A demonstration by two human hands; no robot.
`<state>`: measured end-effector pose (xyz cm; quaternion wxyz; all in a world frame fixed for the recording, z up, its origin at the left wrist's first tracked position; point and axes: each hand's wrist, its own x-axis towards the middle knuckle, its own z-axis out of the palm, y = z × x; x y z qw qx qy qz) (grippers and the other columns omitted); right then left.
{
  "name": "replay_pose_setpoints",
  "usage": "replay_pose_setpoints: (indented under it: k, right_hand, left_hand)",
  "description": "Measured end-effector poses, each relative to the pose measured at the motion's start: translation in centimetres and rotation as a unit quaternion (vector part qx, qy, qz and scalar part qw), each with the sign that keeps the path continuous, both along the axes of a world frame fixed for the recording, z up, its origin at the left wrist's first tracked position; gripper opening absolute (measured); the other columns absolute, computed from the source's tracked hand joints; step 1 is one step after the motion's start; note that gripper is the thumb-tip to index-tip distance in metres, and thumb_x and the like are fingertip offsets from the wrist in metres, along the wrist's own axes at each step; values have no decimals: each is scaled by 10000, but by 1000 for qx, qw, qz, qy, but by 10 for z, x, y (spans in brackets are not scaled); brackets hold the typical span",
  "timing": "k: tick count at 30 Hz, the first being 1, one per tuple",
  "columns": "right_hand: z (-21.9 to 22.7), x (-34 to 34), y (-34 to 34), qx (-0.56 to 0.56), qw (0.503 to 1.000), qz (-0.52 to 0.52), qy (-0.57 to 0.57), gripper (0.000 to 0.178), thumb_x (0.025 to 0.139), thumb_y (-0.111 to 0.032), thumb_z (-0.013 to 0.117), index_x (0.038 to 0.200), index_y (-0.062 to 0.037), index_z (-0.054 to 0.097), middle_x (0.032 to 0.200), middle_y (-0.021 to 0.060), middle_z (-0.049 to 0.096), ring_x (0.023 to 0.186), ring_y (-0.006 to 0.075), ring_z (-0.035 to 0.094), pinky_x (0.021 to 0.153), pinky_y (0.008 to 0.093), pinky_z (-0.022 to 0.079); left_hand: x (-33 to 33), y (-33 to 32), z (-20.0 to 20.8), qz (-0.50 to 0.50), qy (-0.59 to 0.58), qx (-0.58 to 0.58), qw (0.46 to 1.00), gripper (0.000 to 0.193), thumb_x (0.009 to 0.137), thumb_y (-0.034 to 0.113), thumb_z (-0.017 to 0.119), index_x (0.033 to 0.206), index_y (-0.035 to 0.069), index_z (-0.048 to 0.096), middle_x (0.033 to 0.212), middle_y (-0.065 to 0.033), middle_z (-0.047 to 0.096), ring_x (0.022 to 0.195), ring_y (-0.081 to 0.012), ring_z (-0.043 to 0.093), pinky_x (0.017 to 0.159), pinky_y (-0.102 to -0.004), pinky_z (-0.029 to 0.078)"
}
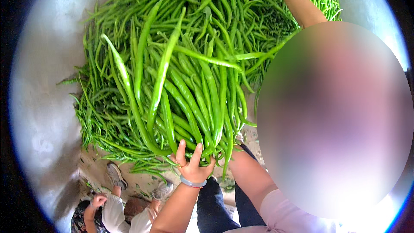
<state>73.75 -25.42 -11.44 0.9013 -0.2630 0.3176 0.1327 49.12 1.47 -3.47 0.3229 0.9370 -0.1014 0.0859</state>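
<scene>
My left hand [195,166], with a pale bracelet at the wrist, grips the lower ends of a large bunch of long green chili peppers [189,99]. Two of its fingers point upward against the peppers. The bunch fans away from me, and a few single peppers stick out at its left and right. My right forearm [246,168] reaches up beside the bunch from a pale pink sleeve. Its hand is hidden behind the peppers, so its grip does not show. Beneath and beyond the bunch spreads a big heap of green chili peppers [116,123].
Another person's arm [302,6] with a bracelet reaches over the heap at the far right; a blurred oval covers much of the right side. At the lower left sits a person in white trousers [114,211]. Grey flooring [43,90] lies left of the heap.
</scene>
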Motion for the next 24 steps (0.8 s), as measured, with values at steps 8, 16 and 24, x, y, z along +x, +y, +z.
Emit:
replay_pose_setpoints:
  k: [8, 16, 24]
  right_hand:
    - [-151, -375, 223, 110, 925, -115, 346, 247, 721, -265, 405, 910, -117, 463, 918, 80, 494, 838, 229, 489, 751, 351, 393]
    - [-196, -415, 132, 14, 887, -89, 452, 390, 789, -341, 327, 1099, -117, 401, 1065, 104, 462, 933, 237, 479, 802, 359, 390]
    - [-60, -437, 30, -561, 638, 525, 41, 199, 726, 22, 419, 868, -9, 555, 899, 147, 546, 823, 241, 530, 711, 290, 415]
  left_hand:
    - [-122, 69, -88, -4, 150, 56, 987, 564, 454, 233, 682, 990, 155, 524, 1177, -162, 355, 953, -278, 446, 741, -445, 337]
    - [-150, 79, -143, -100, 374, 88, 918, 709, 552, 134, 640, 1186, 195, 329, 1272, -134, 211, 1034, -386, 357, 837, -408, 350]
    - [-189, 69, -81, -20, 388, 8, 921, 541, 656, 72, 542, 1163, 67, 352, 1214, -142, 320, 1030, -302, 405, 830, -327, 364]
